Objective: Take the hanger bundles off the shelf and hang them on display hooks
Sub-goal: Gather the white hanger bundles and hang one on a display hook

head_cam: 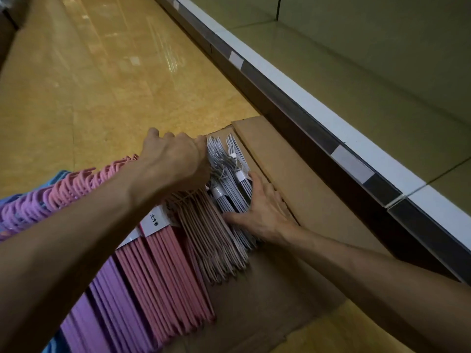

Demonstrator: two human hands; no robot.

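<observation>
- Left hand (pixel 175 159) reaches in over the hook ends of the grey hanger bundles (pixel 229 179); fingers curled down at the top of the bundles, fingertips hidden behind the hooks, so cannot tell if the grip actually holds them.
- Right hand (pixel 262 210) lies flat against the right side of the grey hanger bundles, fingers straight and spread, thumb pressed at the lower edge; grip open, just pressing.
- Grey hanger bundles stand on edge in a cardboard box (pixel 288 159), at its far end, each with a white paper band (pixel 240 175) round it.
- Just left of them, touching: thin pale pink hanger bundle (pixel 211 238), then thicker pink hanger bundles (pixel 168 273) with a white label (pixel 153 220) bearing printed characters, then purple hanger bundles (pixel 102 309).
- Row of pink and purple hooks (pixel 68 189) shows past the left forearm.
- Box sits on a yellow tiled floor (pixel 76 72), its right flap open and lying beside the base of the shelf (pixel 356 72).
- Shelf edge has a white front strip with price-tag holders (pixel 353 163); the shelf surface in view is greenish.
- Something blue (pixel 54 345) is at the lower left edge, too little visible to identify.
</observation>
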